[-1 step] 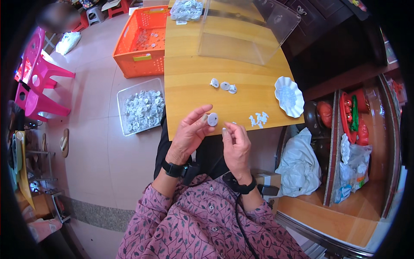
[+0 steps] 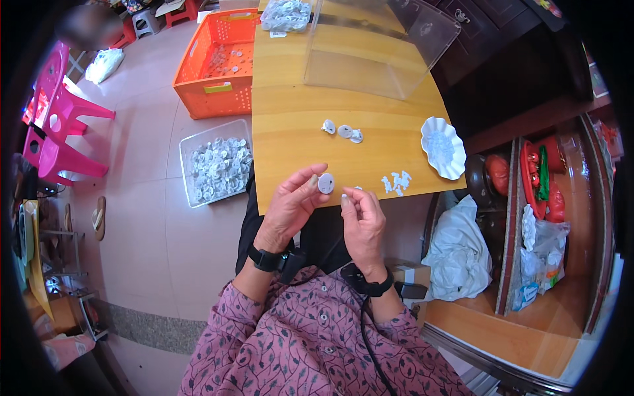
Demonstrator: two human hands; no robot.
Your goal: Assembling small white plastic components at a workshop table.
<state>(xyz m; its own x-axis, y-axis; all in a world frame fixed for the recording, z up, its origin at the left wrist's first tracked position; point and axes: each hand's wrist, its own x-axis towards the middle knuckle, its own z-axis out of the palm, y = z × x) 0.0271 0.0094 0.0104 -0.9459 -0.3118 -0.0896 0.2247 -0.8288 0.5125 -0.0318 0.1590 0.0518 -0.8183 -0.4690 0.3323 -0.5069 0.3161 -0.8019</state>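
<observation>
Fingers of the left hand are pinched on a small round white disc, holding it just above the near edge of the wooden worktop. Fingers of the right hand are curled close together around something tiny and pale at their tips; what it is cannot be told. The disc lies up and to the left of the right fingertips, a short gap apart, its flat face turned toward the camera, so it has no long axis to speak of. The left hand has it; the right is the free one nearest it.

Farther up the worktop lie three more white parts, a cluster of small white bits and a scalloped white dish. On the floor to the left stand a clear tub of white parts and an orange crate.

Against the earlier frame nothing differs: hands, disc and parts sit in the same places.
</observation>
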